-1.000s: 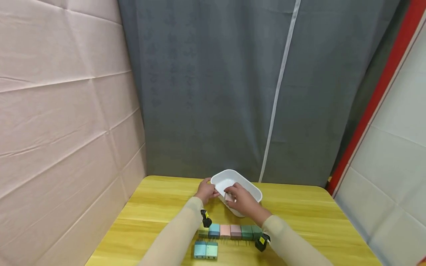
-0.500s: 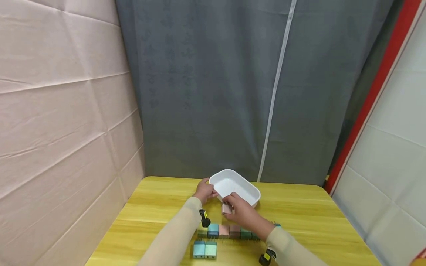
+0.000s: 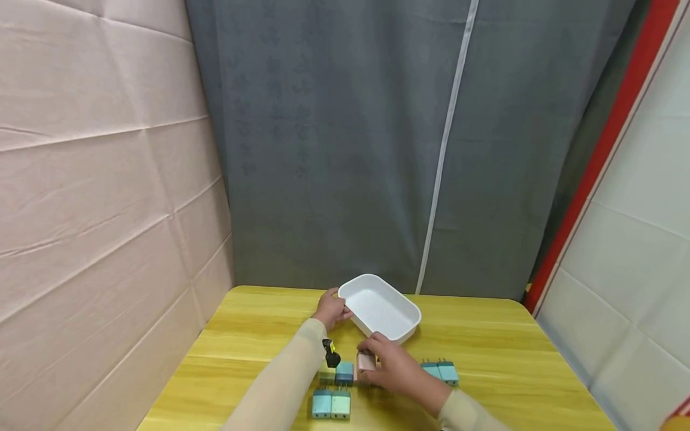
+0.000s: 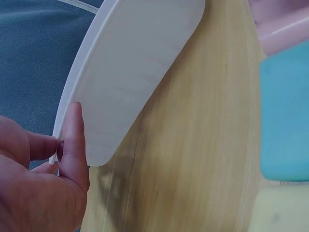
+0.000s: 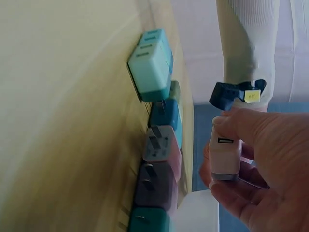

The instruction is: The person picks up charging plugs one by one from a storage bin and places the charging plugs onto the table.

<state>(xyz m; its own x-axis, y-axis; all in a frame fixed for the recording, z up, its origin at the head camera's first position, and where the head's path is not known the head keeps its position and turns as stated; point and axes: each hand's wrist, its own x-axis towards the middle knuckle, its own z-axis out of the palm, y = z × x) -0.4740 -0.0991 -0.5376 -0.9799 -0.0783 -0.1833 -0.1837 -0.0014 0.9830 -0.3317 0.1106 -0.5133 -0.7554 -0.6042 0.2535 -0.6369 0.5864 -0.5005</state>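
My left hand [image 3: 330, 309] pinches the left rim of a white plastic tub [image 4: 130, 67] between thumb and fingers, one finger straight along its outer wall. In the head view the tub is tilted, its inside facing me. My right hand [image 3: 396, 368] grips a pale pink USB wall charger [image 5: 225, 153], its USB slot showing in the right wrist view. In the head view this charger is above a row of other chargers, which my right hand partly hides. A blue charger [image 3: 344, 373] shows left of it; a pink one [image 5: 161, 150] and a purple one [image 5: 154, 188] show in the right wrist view.
Nearer to me, a light blue charger [image 3: 321, 404] and a mint one [image 3: 341, 404] lie side by side. Right of my hand lie two more blue chargers [image 3: 447, 372], prongs pointing away. A grey curtain [image 3: 334, 149] hangs behind the wooden table [image 3: 259, 335].
My right hand has moved from the tub's near edge toward me and down to the charger row, carrying the pale pink charger. The blue chargers on the right came into sight. My left hand stays put.
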